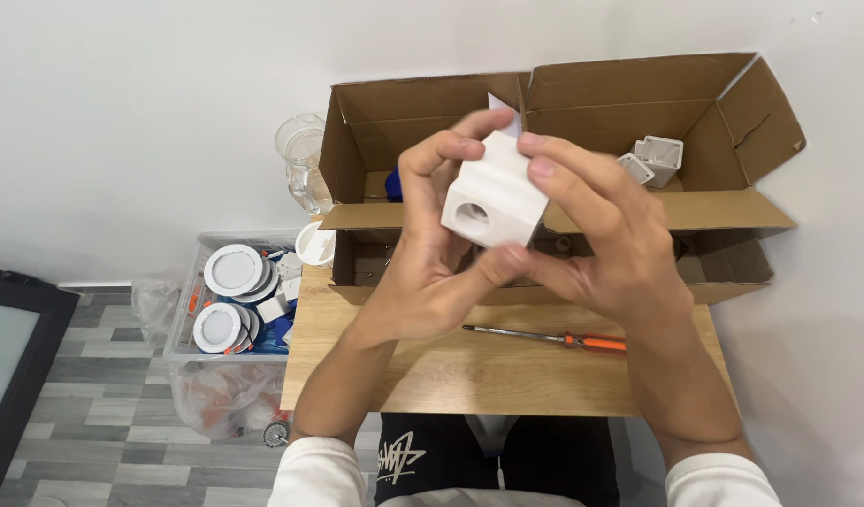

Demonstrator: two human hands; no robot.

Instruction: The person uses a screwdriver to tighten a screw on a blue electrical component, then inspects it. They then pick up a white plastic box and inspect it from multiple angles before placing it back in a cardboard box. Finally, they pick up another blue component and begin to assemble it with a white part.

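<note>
- The left hand [422,282] and the right hand [605,249] together hold 1 white square housing [495,199] in the air, above the far edge of the small wooden table [404,361] and in front of the cardboard box [582,141].
- The grip of the left hand is closed around the housing: the thumb presses from below at its lower corner and the fingers curl over its top left edge.
- The right hand is also closed on it, with the fingers laid along the top right edge and the side; the palm hides that side.
- The face turned to the camera has 1 round hole. I can see nothing fitted in this hole, so I judge the piece is not yet assembled, but the inside is too dark to be sure.
- A small white paper tab [503,111] stands up behind the housing.
- The screwdriver [554,337] with orange handle lies untouched on the table, near its right edge, just under the hands.
- In the box, at the right far corner, 2 more white housings [653,160] lie, so I judge more pieces wait.
- Left of the table, a clear plastic bin [183,324] holds round white lamp discs [233,270]; a clear glass jug [303,160] stands beyond it by the wall.
</note>
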